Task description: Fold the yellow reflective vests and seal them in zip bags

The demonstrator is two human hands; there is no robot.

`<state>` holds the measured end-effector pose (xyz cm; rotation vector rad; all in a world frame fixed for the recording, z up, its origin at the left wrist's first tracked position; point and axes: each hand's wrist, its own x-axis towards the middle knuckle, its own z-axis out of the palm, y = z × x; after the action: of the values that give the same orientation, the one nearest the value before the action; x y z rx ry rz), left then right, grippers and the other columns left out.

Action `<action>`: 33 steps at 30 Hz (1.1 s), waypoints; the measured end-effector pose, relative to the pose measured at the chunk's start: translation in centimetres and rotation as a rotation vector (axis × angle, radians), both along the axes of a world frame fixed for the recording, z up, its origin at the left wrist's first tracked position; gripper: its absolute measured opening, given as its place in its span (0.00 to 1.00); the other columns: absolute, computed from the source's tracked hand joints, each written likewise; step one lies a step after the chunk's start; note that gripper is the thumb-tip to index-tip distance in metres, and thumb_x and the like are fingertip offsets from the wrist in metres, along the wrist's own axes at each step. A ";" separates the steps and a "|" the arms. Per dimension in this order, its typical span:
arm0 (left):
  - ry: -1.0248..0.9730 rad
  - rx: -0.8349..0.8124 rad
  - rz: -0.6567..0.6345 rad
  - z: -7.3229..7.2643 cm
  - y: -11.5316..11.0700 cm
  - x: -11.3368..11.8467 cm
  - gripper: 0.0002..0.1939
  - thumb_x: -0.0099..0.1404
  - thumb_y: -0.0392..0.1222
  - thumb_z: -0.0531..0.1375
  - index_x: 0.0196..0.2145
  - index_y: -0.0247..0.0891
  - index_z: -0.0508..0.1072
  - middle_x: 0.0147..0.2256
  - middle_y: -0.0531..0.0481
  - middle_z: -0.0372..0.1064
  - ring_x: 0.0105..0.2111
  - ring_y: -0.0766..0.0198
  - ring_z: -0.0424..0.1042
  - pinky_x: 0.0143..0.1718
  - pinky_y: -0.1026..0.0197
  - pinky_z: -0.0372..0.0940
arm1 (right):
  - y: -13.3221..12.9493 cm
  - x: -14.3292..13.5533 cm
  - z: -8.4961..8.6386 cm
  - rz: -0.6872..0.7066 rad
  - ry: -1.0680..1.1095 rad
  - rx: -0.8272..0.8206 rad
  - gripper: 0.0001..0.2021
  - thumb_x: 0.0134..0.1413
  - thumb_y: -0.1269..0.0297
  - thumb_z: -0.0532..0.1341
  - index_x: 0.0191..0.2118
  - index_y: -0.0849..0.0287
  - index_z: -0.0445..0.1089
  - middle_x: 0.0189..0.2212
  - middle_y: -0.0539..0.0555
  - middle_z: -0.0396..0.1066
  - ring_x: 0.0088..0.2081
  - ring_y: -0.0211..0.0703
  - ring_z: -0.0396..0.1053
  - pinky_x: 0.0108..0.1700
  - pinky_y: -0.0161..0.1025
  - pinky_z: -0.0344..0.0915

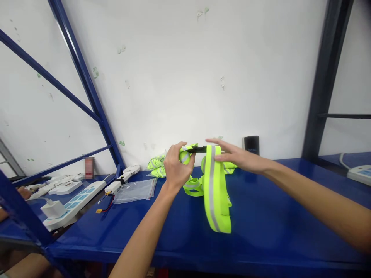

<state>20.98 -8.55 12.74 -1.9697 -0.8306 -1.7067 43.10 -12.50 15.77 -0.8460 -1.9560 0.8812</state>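
Note:
A neon yellow-green reflective strap (212,189) with a grey stripe hangs in a long loop above the blue shelf. My left hand (178,164) is closed on a rolled part of it, beside the black plastic buckle (198,149). At the right side of the buckle, my right hand (234,155) has its fingers stretched out and apart. Its thumb overlaps the upper strap; whether it presses on the fabric I cannot tell. Behind the hanging loop, more strap (193,185) lies curled on the shelf, partly covered by my left hand.
Bagged yellow-green straps (157,166) lie behind my left hand. To the left are a clear zip bag (136,191), a battery with wires (113,188), a small fan (131,170) and a power strip (78,202). A phone (251,144) leans on the wall. Another person's hand (23,192) shows far left.

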 end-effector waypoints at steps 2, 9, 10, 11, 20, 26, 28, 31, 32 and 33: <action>0.009 0.071 0.002 -0.3 -0.1 0.0 0.17 0.59 0.38 0.62 0.46 0.40 0.67 0.36 0.48 0.69 0.36 0.61 0.70 0.39 0.59 0.65 | 0.1 -0.6 -0.6 0.023 -0.031 -0.004 0.32 0.51 0.55 0.65 0.62 0.51 0.59 0.51 0.56 0.70 0.54 0.56 0.66 0.54 0.53 0.65; 0.215 0.179 -0.197 -1.5 -1.7 -1.8 0.26 0.54 0.44 0.67 0.50 0.43 0.68 0.45 0.44 0.65 0.46 0.55 0.68 0.47 0.51 0.65 | 0.9 -0.6 -0.4 -0.156 0.149 0.261 0.13 0.51 0.62 0.63 0.44 0.56 0.70 0.44 0.55 0.73 0.44 0.50 0.71 0.45 0.47 0.69; 0.192 0.199 -0.215 -1.5 -1.9 -2.0 0.26 0.54 0.47 0.67 0.50 0.43 0.68 0.45 0.43 0.65 0.47 0.53 0.67 0.48 0.49 0.65 | 1.1 -0.5 -0.1 -0.183 0.164 0.303 0.12 0.51 0.64 0.63 0.43 0.56 0.70 0.44 0.55 0.73 0.44 0.50 0.71 0.44 0.46 0.69; 0.166 0.214 -0.235 -1.4 -2.1 -2.1 0.25 0.54 0.50 0.64 0.49 0.42 0.68 0.46 0.43 0.65 0.47 0.51 0.67 0.48 0.47 0.65 | 1.1 -0.4 0.1 -0.205 0.168 0.344 0.11 0.51 0.65 0.62 0.43 0.57 0.70 0.43 0.55 0.73 0.43 0.49 0.71 0.43 0.46 0.69; -0.085 -0.071 -0.386 3.6 -3.7 -1.0 0.15 0.66 0.48 0.51 0.44 0.40 0.70 0.50 0.43 0.66 0.53 0.54 0.65 0.51 0.50 0.62 | -2.0 -1.8 1.5 -0.234 -0.114 0.913 0.27 0.40 0.81 0.54 0.48 0.52 0.67 0.46 0.51 0.73 0.47 0.46 0.71 0.49 0.42 0.67; -0.328 -0.762 -0.827 1.7 -1.5 -0.2 0.15 0.66 0.55 0.53 0.37 0.40 0.60 0.43 0.49 0.67 0.41 0.63 0.70 0.42 0.58 0.67 | -1.0 -2.3 1.3 -0.416 -0.023 0.820 0.22 0.43 0.79 0.55 0.46 0.54 0.64 0.42 0.52 0.72 0.40 0.45 0.71 0.40 0.40 0.67; -0.333 -0.883 -0.925 0.8 -0.9 -0.2 0.17 0.64 0.56 0.55 0.39 0.42 0.56 0.38 0.52 0.66 0.34 0.66 0.70 0.39 0.59 0.68 | -0.6 -2.4 1.1 -0.450 0.029 0.742 0.18 0.47 0.76 0.57 0.45 0.54 0.63 0.41 0.52 0.71 0.38 0.44 0.70 0.38 0.40 0.66; -0.196 -0.950 -0.922 0.6 -1.1 -0.1 0.25 0.60 0.53 0.61 0.49 0.46 0.53 0.43 0.49 0.67 0.35 0.65 0.71 0.40 0.58 0.68 | -0.4 -2.7 0.7 -0.425 0.075 0.588 0.15 0.50 0.71 0.58 0.45 0.54 0.62 0.39 0.52 0.70 0.34 0.43 0.68 0.34 0.39 0.64; -0.117 -0.947 -0.879 0.8 -1.5 0.0 0.29 0.59 0.51 0.62 0.52 0.47 0.52 0.46 0.46 0.67 0.38 0.63 0.72 0.42 0.57 0.68 | -0.4 -2.8 0.5 -0.413 0.073 0.530 0.15 0.50 0.70 0.58 0.46 0.54 0.62 0.37 0.52 0.70 0.32 0.42 0.67 0.32 0.39 0.63; -0.030 -0.936 -0.828 1.1 -1.9 0.1 0.32 0.58 0.50 0.63 0.55 0.47 0.52 0.48 0.44 0.66 0.41 0.61 0.72 0.44 0.55 0.68 | -0.5 -2.9 0.3 -0.404 0.067 0.472 0.16 0.50 0.70 0.58 0.47 0.54 0.62 0.35 0.51 0.69 0.29 0.41 0.66 0.30 0.38 0.62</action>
<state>21.10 -10.41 13.82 -3.2723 -1.0177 -1.9341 40.20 -12.95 16.05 -0.8665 -1.7419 0.1949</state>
